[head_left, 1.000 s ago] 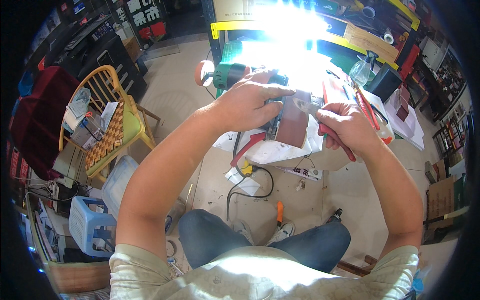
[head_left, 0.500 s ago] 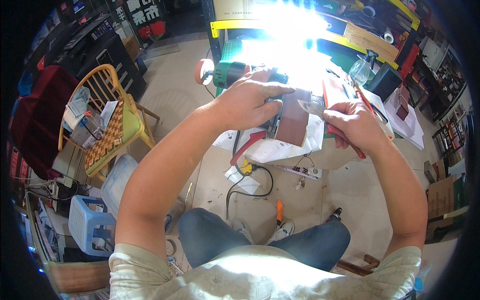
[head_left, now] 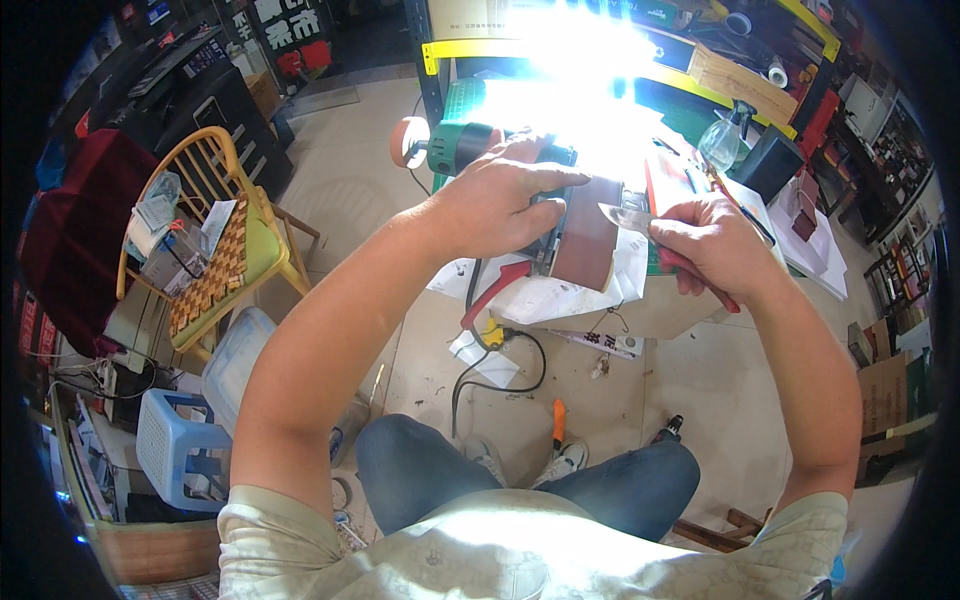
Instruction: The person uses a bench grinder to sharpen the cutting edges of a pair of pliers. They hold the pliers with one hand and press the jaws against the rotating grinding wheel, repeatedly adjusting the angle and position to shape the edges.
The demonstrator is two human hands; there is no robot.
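left hand: lay across green power tool, grip unclear | right hand: clasped red-handled knife | knife: pointed left over brown belt, contact unclear

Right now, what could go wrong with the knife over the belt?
1. The knife in the right hand points toward the left hand, its tip near that index finger; a slip could cut it.
2. If the brown belt moves, it might catch the blade; whether they touch isn't clear.
3. The lamp's glare washes out the area behind, possibly making the edge harder to judge.
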